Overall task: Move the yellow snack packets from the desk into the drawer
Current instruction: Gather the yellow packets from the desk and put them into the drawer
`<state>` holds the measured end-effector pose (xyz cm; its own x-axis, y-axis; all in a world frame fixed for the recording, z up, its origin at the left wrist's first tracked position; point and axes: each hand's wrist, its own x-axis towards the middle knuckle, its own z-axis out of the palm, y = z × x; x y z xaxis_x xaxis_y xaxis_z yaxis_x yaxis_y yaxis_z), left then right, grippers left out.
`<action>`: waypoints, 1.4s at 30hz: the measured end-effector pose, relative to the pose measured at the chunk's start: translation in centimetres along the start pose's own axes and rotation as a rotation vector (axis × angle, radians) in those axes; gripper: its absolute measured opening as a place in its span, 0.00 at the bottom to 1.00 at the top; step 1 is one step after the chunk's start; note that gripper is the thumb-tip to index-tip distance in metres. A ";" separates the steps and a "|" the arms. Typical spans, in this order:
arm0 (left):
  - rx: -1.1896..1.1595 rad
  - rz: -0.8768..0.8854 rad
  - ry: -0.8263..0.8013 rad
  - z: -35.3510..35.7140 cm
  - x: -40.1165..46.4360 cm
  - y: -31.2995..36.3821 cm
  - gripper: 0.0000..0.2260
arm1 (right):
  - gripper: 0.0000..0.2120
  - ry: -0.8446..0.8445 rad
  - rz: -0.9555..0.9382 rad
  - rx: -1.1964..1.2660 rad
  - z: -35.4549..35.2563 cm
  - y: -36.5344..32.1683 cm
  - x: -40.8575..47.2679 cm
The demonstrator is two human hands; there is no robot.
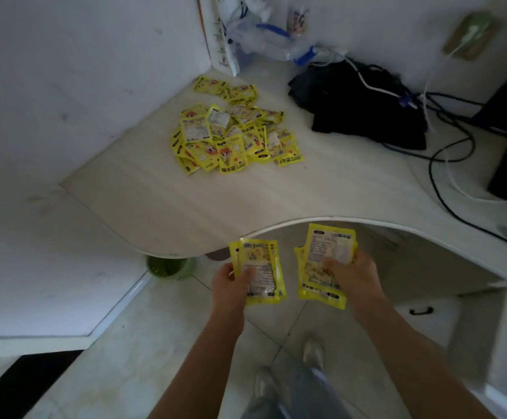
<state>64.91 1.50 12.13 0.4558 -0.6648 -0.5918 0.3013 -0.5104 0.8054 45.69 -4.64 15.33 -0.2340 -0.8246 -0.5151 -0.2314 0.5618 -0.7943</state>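
Observation:
A heap of several yellow snack packets [234, 134] lies on the pale desk [161, 207] near its back left corner. My left hand [231, 285] grips a small stack of yellow packets [261, 267] below the desk's curved front edge. My right hand [352, 279] grips another stack of yellow packets [324, 252] just to the right, also in front of the desk. A white drawer front with a black handle [421, 311] sits under the desk at the right; whether it is pulled out I cannot tell.
Black cloth [361, 107] and tangled cables [445, 140] cover the desk's right side. Plastic bags [264, 34] stand in the back corner. A green bin [170, 267] sits on the tiled floor under the desk. My feet [312, 355] are below.

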 end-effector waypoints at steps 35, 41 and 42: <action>0.343 0.040 -0.252 36.2 -27.0 -20.6 0.03 | 0.12 0.322 0.178 0.385 -46.3 22.9 -0.8; 0.452 0.077 -0.310 41.3 -24.8 -21.1 0.03 | 0.11 0.356 0.255 0.369 -48.0 23.8 3.8; 0.478 0.077 -0.311 42.0 -24.3 -21.1 0.03 | 0.11 0.364 0.273 0.362 -48.1 23.8 4.5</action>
<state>12.26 5.52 8.14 0.1720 -0.8019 -0.5722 -0.1684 -0.5963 0.7849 -6.29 8.23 9.56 -0.5641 -0.5415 -0.6234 0.2057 0.6391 -0.7411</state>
